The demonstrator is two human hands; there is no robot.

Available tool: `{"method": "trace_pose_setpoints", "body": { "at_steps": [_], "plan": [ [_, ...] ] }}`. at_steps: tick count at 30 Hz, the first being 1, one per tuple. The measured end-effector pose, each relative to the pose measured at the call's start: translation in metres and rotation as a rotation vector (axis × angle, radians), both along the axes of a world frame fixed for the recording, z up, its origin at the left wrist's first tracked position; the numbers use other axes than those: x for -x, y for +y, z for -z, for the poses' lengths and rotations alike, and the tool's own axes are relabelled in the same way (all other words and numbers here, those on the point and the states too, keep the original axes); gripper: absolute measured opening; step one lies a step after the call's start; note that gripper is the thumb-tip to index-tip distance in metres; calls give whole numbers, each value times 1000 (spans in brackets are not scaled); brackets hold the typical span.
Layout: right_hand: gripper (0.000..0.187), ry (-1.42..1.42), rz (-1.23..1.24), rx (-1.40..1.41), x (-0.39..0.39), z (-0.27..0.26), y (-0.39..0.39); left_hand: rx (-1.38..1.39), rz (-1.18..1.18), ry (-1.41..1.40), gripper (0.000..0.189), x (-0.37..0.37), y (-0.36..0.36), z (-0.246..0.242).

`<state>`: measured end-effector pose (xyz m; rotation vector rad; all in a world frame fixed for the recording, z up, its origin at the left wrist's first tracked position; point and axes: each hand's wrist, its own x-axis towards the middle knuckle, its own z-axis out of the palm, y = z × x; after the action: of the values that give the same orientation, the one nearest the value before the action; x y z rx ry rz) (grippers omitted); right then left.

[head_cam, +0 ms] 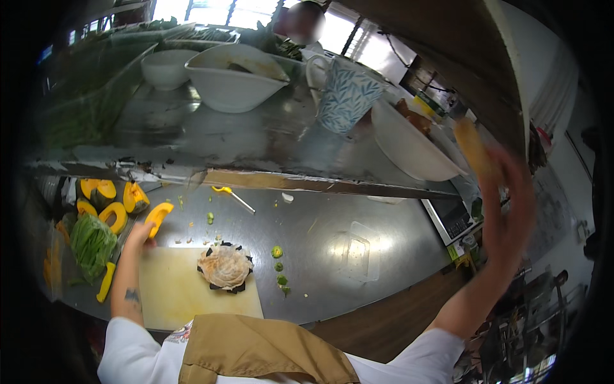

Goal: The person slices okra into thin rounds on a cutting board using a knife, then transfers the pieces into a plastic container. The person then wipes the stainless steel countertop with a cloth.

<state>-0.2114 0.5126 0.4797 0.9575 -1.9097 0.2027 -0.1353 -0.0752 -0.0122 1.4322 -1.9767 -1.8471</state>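
At the left, my left hand (140,234) grips a curved slice of pumpkin (160,217) just beyond the back left corner of a pale cutting board (168,288). My right hand (509,192) is raised at the far right, beside the shelf's end. A blurred, oblong tan-yellow thing (467,141) is in its fingers; what it is cannot be made out. On the board sits a round, ruffled beige thing (224,267) with black pieces around its edge. More cut pumpkin (136,197) lies behind my left hand, near a plastic bag of green vegetables (93,245).
A yellow-handled tool (235,198) and a yellow knife handle (106,282) lie on the steel table (307,230). Green vegetable scraps (278,265) and a clear plastic tray (363,252) are there too. Bowls (235,79) and a leaf-patterned jug (348,96) stand on the overhead shelf (230,139).
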Motion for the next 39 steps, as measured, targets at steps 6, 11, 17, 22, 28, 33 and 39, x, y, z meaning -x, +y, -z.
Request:
{"method": "trace_pose_setpoints", "body": {
  "at_steps": [6,11,17,22,28,33,39],
  "plan": [
    [22,-175,151,-164,151,-86,-59,-377,-125,412,32,-108,42,-29],
    [25,-168,387,-328,202,-101,-80,-257,-269,360,35,-175,64,-43],
    [18,158,326,-585,212,-98,-87,-296,-364,349,33,-207,76,-31],
    [14,220,242,-535,220,-100,-73,-379,-457,348,38,-205,87,-35],
    [14,150,256,-591,222,-100,-44,-353,-474,391,40,-197,103,-47],
    [11,100,216,-533,249,-94,-25,-319,-475,434,44,-184,120,-57],
    [15,-160,149,-403,282,-88,-64,-321,-453,552,39,-165,154,-75]
  ]
}}
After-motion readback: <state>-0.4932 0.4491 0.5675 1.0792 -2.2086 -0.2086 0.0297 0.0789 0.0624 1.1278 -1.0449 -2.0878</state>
